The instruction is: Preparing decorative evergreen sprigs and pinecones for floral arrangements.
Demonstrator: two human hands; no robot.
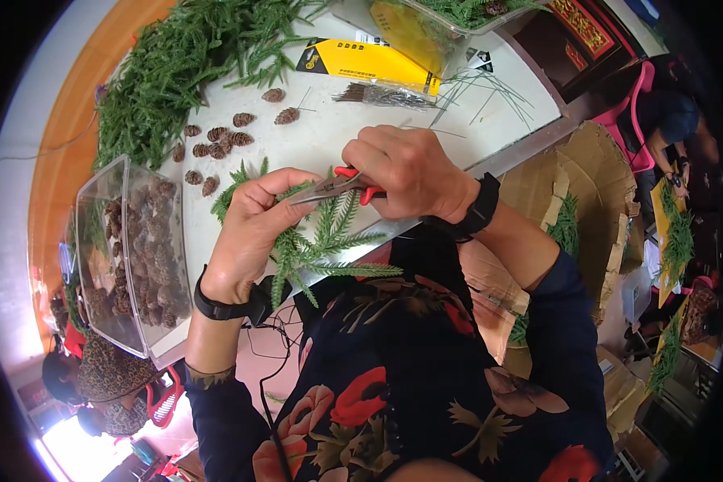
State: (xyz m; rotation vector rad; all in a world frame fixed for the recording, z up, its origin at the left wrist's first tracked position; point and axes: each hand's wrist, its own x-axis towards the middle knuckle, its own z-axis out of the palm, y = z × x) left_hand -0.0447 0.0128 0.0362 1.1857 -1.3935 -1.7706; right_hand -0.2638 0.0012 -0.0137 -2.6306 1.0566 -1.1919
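Nearest, the person's dark floral top [426,353] fills the near middle, and the table's near edge runs just beyond it. Over that edge the left hand [257,217], a black band [225,310] round its wrist, is nearly closed, thumb and fingers pinching a green pine sprig [337,229] whose needled branches spread right and nearer. The right hand [414,173] is curled into a fist round the red handles of metal pliers [335,188]; their pointed jaws reach left to the left thumb and fingertips, though whether they grip anything cannot be told. To the right of the table stands torn brown cardboard [590,161]. At the left, a clear bin [129,249] holds many pine cones, and beyond the hands loose pine cones [242,139] lie scattered over the white tabletop [337,132]. Farther off are a bundle of thin wires [394,95], loose green wire stems [490,92] to its right, a yellow package [361,63], and, far left, heaped pine greenery [169,88].
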